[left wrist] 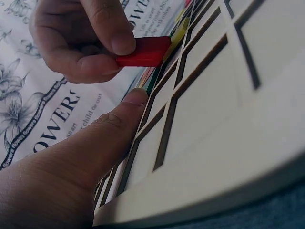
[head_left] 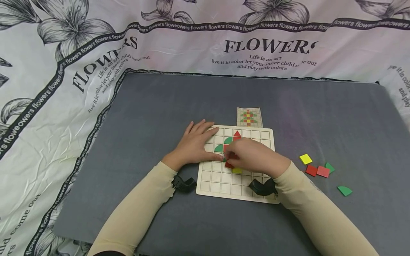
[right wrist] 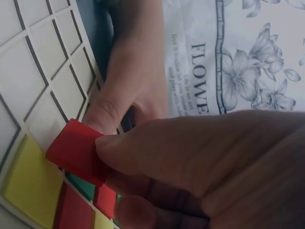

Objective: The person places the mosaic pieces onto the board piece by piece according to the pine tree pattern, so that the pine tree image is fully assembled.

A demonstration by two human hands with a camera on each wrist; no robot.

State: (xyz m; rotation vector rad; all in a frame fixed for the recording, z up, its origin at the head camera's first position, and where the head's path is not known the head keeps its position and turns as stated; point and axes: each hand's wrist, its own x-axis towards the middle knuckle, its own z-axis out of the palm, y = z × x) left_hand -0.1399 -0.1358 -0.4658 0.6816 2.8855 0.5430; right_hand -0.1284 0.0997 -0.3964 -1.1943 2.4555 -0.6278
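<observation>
A light wooden grid board lies on the table, partly filled with a pattern of coloured tiles. My right hand pinches a red square tile between thumb and fingertips, close over the board beside a yellow tile. My left hand is spread over the board's left side, its thumb straight along the grid near a green tile. In the head view, a red triangle tops the pattern, with green quarter-round tiles on its left; my right hand hides part of it.
A small pattern card lies at the board's far edge. To the right are loose tiles: a yellow square, red squares and green quarter-rounds. A flower-printed cloth borders the grey table.
</observation>
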